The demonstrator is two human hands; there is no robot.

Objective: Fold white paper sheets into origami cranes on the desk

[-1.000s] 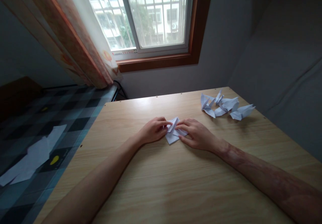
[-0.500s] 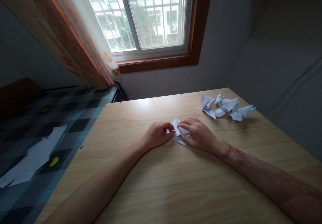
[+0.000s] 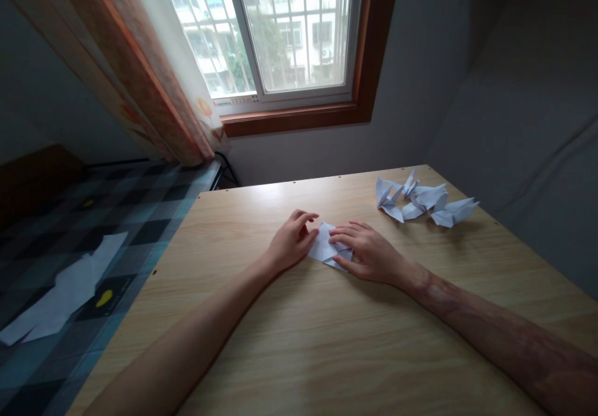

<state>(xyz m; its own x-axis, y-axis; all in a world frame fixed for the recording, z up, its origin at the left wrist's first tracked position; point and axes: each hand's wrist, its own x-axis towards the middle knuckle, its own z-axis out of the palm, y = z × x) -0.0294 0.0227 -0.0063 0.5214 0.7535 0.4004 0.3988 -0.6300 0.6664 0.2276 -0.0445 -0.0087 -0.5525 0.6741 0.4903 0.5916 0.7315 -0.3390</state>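
Note:
A small folded piece of white paper (image 3: 322, 248) lies flat on the wooden table (image 3: 280, 341), between my two hands. My left hand (image 3: 293, 238) is at its left edge, the thumb touching the paper and the fingers raised and apart from the thumb. Over the paper's right part rests my right hand (image 3: 367, 249), its fingers spread and pressing down from above. That hand hides the right side of the paper.
Several folded white paper cranes (image 3: 420, 201) stand together at the table's far right corner. Left of the table is a bed with a checked cover (image 3: 154, 217), on which white paper sheets (image 3: 70, 291) lie. A window (image 3: 299, 36) and a curtain (image 3: 154, 80) are behind.
My left hand's fingers have opened and lifted off the paper, leaving the thumb at its edge. The paper now lies flatter, and my right hand stays on it.

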